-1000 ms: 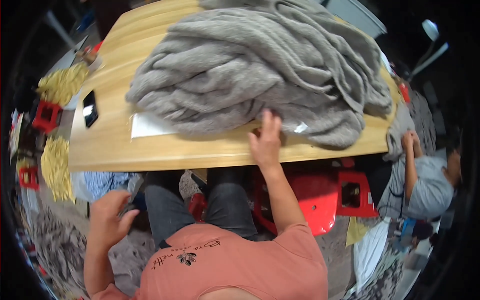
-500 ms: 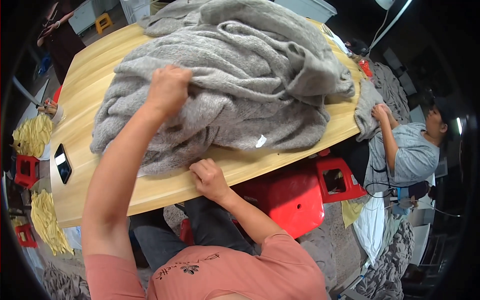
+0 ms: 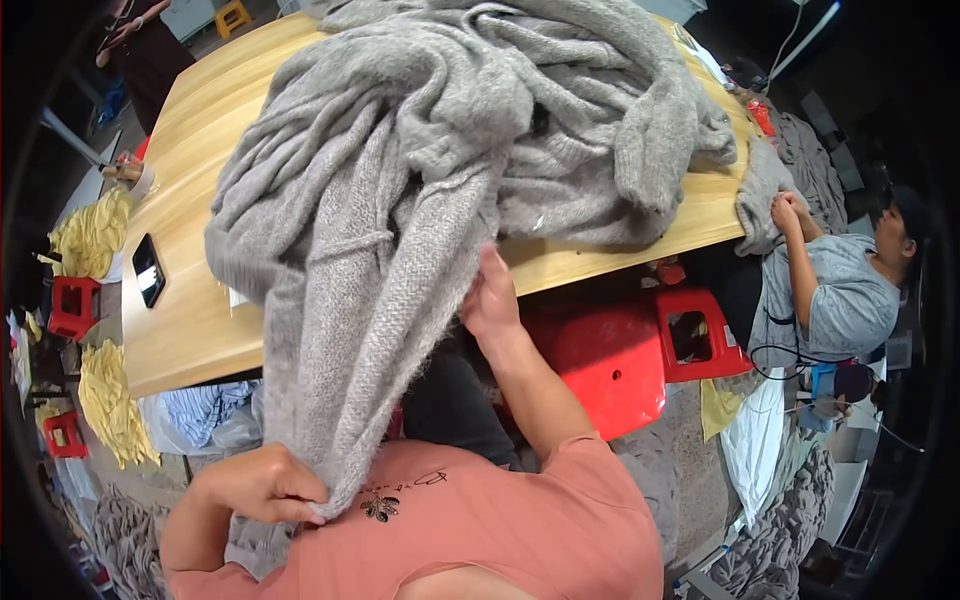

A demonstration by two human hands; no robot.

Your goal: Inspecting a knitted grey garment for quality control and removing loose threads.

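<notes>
A heap of grey knitwear [image 3: 600, 120] covers much of the wooden table [image 3: 180, 200]. From it, a grey knitted garment [image 3: 375, 300] is stretched down over the near edge to my chest. My left hand [image 3: 270, 483] is closed in a pinch on its lower end, low in front of my shirt. Beside the table's near edge, my right hand [image 3: 492, 298] grips the right side of the same hanging cloth, thumb up and fingers partly behind the fabric.
A black phone [image 3: 148, 270] lies at the table's left. A red stool [image 3: 605, 365] stands under the near right edge. To the right sits a co-worker [image 3: 840, 280] handling grey knitwear. Yellow cloths [image 3: 115, 400] hang at the left.
My left hand has pulled part of the garment from the table down toward my chest. My right hand has moved right and up from the table edge and now holds the cloth.
</notes>
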